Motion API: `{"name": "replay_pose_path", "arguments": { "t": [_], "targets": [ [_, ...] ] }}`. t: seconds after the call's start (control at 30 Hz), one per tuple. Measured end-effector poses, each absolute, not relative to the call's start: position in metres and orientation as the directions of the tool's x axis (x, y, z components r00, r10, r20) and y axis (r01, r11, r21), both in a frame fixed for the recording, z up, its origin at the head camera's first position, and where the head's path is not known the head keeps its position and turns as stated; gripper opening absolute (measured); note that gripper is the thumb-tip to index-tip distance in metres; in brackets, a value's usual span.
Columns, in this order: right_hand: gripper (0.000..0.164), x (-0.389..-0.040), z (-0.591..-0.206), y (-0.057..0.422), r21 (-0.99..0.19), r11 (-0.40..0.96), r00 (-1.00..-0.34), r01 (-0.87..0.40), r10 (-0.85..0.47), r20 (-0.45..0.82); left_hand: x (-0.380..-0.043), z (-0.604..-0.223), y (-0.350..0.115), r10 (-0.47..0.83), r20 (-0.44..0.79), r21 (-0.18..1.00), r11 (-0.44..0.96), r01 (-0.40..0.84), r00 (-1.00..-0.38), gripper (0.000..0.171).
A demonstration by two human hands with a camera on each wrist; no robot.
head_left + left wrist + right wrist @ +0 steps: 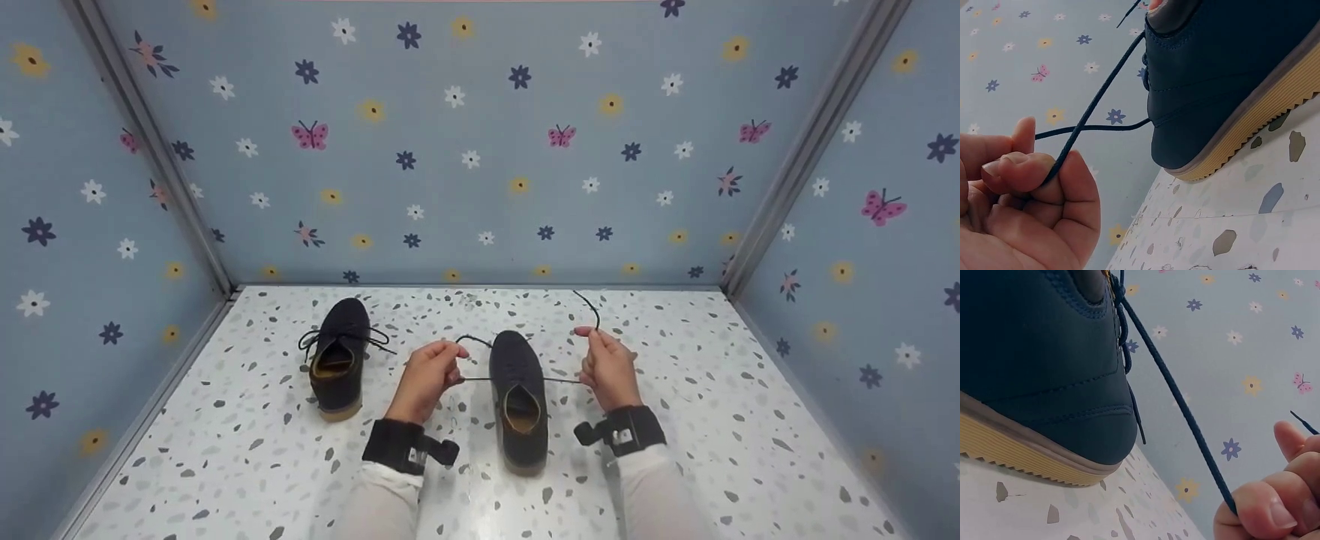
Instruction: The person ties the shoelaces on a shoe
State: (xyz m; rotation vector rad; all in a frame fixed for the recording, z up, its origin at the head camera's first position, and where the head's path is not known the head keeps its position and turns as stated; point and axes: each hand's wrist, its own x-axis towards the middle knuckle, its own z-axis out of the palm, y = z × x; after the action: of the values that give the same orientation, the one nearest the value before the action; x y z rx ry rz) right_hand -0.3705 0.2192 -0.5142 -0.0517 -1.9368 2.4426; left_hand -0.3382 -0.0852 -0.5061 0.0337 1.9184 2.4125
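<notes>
A dark blue lace-up shoe point(516, 354) with a ribbed tan sole stands between the two hands, its toe toward the back wall. On its left side my left hand point(429, 375) grips one shoelace point(1107, 81) in curled fingers. The lace's free end loops back toward the toe. My right hand point(609, 371) holds the other lace point(1176, 394), whose tip sticks up above the fingers. Both laces run taut and nearly level out from the shoe in the head view. A knot point(1119, 293) sits at the top of the lacing in the right wrist view.
Left of the hands stands a matching shoe point(337, 394) with its lace tied in a bow. Both shoes are on a white speckled surface point(247, 435). Blue flowered panels point(480, 135) enclose it at the back and both sides.
</notes>
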Motion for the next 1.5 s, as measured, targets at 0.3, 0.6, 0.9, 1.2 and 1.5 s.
{"name": "replay_pose_path", "arguments": {
  "t": [0.3, 0.6, 0.9, 1.2, 1.5],
  "targets": [
    [0.041, -0.369, -0.511, 0.218, -0.983, -0.18, -0.999, 0.033, 0.015, -0.037, -0.337, -0.505, -0.082, 0.065, -0.022, 0.983, -0.182, -0.033, -0.998, 0.023],
    [0.047, -0.366, -0.508, 0.219, -0.986, -0.153, -0.997, 0.071, -0.006, -0.071, -0.334, -0.503, -0.081, 0.069, -0.025, 0.981, -0.192, -0.038, -0.997, 0.023],
    [0.045, -0.361, -0.495, 0.221, -0.947, -0.3, -0.992, 0.117, -0.069, -0.101, -0.332, -0.498, -0.081, 0.087, -0.036, 0.974, -0.219, -0.054, -0.996, 0.024],
    [0.043, -0.361, -0.496, 0.224, -0.974, -0.215, -0.988, 0.077, -0.15, -0.045, -0.331, -0.492, -0.084, 0.023, 0.009, 0.976, -0.219, 0.004, -1.0, 0.023],
    [0.036, -0.362, -0.499, 0.224, -0.999, 0.005, -0.996, 0.044, -0.074, -0.044, -0.332, -0.486, -0.084, -0.077, 0.069, 0.987, -0.141, 0.08, -0.995, 0.031]
  ]
}}
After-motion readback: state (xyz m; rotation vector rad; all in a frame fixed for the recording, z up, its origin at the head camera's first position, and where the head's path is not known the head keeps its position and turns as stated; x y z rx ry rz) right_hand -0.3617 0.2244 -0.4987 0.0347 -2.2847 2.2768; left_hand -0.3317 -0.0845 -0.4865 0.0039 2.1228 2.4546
